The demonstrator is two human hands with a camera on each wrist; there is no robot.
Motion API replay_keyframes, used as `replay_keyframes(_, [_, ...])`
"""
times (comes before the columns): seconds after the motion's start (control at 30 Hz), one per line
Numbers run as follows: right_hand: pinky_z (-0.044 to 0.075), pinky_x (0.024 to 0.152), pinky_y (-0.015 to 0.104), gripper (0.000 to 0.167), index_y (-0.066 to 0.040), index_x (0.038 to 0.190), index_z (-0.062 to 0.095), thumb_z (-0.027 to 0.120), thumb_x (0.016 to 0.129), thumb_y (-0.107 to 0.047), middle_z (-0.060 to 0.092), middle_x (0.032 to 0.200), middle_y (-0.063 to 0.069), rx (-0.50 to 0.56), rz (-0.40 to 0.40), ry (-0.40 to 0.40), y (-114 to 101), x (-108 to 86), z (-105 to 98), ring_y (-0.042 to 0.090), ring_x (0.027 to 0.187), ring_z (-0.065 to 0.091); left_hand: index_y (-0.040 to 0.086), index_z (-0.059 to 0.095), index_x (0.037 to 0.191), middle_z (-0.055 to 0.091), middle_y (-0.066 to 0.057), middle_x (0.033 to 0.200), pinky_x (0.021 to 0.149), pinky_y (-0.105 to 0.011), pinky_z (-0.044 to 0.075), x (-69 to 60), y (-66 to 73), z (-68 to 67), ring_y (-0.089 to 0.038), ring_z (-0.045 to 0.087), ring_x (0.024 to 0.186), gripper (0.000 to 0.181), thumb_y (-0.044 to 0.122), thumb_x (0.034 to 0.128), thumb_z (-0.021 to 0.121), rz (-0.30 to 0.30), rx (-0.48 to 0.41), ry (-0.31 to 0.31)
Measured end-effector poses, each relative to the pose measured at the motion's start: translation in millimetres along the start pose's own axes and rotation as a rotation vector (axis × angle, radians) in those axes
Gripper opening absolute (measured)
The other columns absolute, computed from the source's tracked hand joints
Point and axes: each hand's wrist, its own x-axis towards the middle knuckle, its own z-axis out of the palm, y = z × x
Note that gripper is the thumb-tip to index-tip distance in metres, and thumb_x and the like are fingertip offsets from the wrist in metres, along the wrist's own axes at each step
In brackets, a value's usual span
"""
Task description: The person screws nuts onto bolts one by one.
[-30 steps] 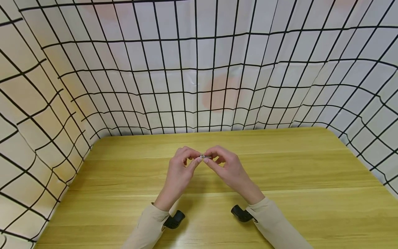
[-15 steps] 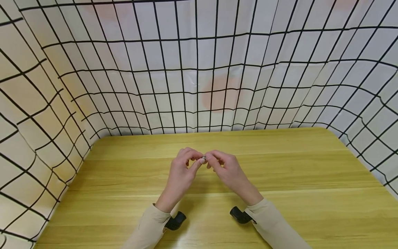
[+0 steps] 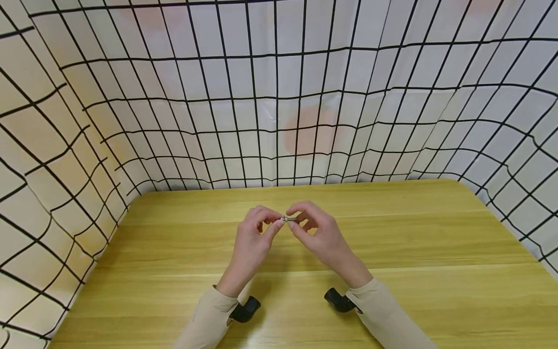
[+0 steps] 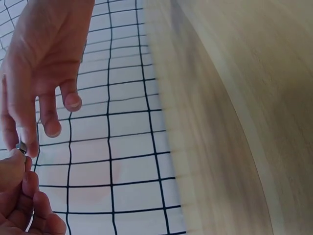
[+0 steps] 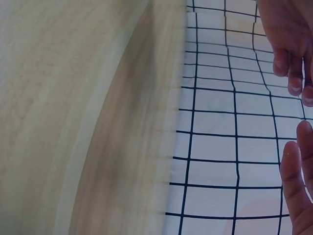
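My left hand point(image 3: 255, 242) pinches one end of a small metal bolt point(image 3: 291, 219) between thumb and forefinger. A nut-like thicker part point(image 3: 285, 219) sits on it beside the left fingertips. The thin shank points right, into the space between the thumb and forefinger of my right hand point(image 3: 324, 237), which stand apart around it. In the left wrist view, a bit of metal point(image 4: 20, 146) shows above the left thumb point(image 4: 11, 171), and the right hand point(image 4: 46, 54) hangs above. The right wrist view shows only parts of both hands at its right edge; the bolt is out of sight there.
Beneath the hands lies a wooden table point(image 3: 174, 257). A white sheet with a black grid point(image 3: 226, 111) rises behind it and along both sides. Black wrist cameras point(image 3: 245, 309) stick out from the beige sleeves point(image 3: 383, 310).
Half a second ago my right thumb and forefinger were closed together at the bolt. They have since spread and drawn slightly right, baring the shank. The left hand has shifted only slightly.
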Motion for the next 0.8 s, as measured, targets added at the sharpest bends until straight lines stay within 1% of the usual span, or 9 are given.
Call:
replay_keyframes(0.1, [0.051, 0.062, 0.031, 0.023, -0.010, 0.106, 0.065, 0.070, 0.088, 0.003, 0.063, 0.103, 0.001, -0.019, -0.044, 0.002, 2.3, -0.1, -0.6, 0.015, 0.083, 0.060, 0.010, 0.074, 0.091, 0.062, 0.008, 0.087, 0.066, -0.031, 0.037, 0.1, 0.1, -0.2, -0.025, 0.053, 0.082, 0.003, 0.008, 0.0895, 0.072, -0.005, -0.009, -0.004])
replay_keyframes(0.2, [0.049, 0.062, 0.031, 0.019, -0.014, 0.105, 0.066, 0.070, 0.090, -0.004, 0.062, 0.103, -0.004, -0.024, -0.057, 0.003, 3.8, -0.5, -0.9, 0.012, 0.086, 0.058, 0.010, 0.074, 0.090, 0.063, 0.008, 0.087, 0.066, -0.030, 0.035, 0.3, -0.2, -0.2, -0.031, 0.053, 0.082, 0.003, 0.009, 0.0889, 0.072, -0.009, -0.021, -0.004])
replay_keyframes(0.3, [0.048, 0.062, 0.031, 0.015, -0.014, 0.104, 0.066, 0.069, 0.091, -0.006, 0.062, 0.101, -0.004, -0.027, -0.051, 0.004, 4.6, -0.8, 0.3, 0.012, 0.088, 0.057, 0.009, 0.075, 0.089, 0.064, 0.008, 0.087, 0.066, -0.029, 0.034, -0.2, -0.9, 0.2, -0.028, 0.051, 0.080, 0.003, 0.011, 0.0886, 0.072, 0.003, -0.019, 0.000])
replay_keyframes(0.43, [0.046, 0.063, 0.030, 0.010, -0.015, 0.101, 0.065, 0.067, 0.094, -0.008, 0.061, 0.097, -0.006, -0.029, -0.025, -0.001, 5.9, -1.7, 1.9, 0.012, 0.086, 0.056, 0.010, 0.075, 0.088, 0.063, 0.009, 0.085, 0.065, -0.029, 0.034, -1.6, -1.5, 1.7, -0.016, 0.048, 0.078, 0.001, 0.010, 0.0865, 0.075, 0.051, 0.020, 0.008])
replay_keyframes(0.5, [0.046, 0.063, 0.030, 0.008, -0.015, 0.100, 0.065, 0.066, 0.094, -0.009, 0.061, 0.095, -0.007, -0.031, -0.005, -0.004, 6.1, -2.1, 2.4, 0.012, 0.084, 0.056, 0.010, 0.074, 0.087, 0.063, 0.009, 0.085, 0.065, -0.029, 0.034, -2.1, -1.3, 2.5, -0.013, 0.047, 0.079, 0.003, 0.008, 0.0856, 0.075, 0.070, 0.037, 0.012])
replay_keyframes(0.63, [0.046, 0.064, 0.030, 0.005, -0.017, 0.098, 0.063, 0.063, 0.097, -0.012, 0.059, 0.090, -0.008, -0.029, 0.039, -0.009, 5.4, -2.4, 3.4, 0.013, 0.078, 0.055, 0.010, 0.074, 0.087, 0.063, 0.008, 0.085, 0.066, -0.029, 0.034, -2.4, 0.1, 3.4, -0.011, 0.048, 0.080, 0.004, 0.007, 0.0852, 0.076, 0.089, 0.054, 0.018])
replay_keyframes(0.7, [0.047, 0.064, 0.030, 0.004, -0.016, 0.098, 0.063, 0.060, 0.099, -0.014, 0.059, 0.089, -0.008, -0.020, 0.063, -0.016, 5.9, -3.1, 4.5, 0.015, 0.076, 0.057, 0.010, 0.074, 0.087, 0.063, 0.008, 0.085, 0.066, -0.029, 0.035, -2.4, 0.7, 3.5, -0.011, 0.048, 0.080, 0.004, 0.007, 0.0850, 0.076, 0.096, 0.057, 0.017])
replay_keyframes(0.8, [0.049, 0.062, 0.031, 0.010, -0.015, 0.097, 0.064, 0.056, 0.102, -0.017, 0.060, 0.087, -0.006, -0.012, 0.101, -0.019, 5.9, -4.5, 6.0, 0.020, 0.074, 0.059, 0.010, 0.075, 0.088, 0.064, 0.007, 0.086, 0.066, -0.029, 0.035, -2.6, 0.9, 3.7, -0.011, 0.048, 0.080, 0.004, 0.008, 0.0852, 0.076, 0.091, 0.054, 0.004])
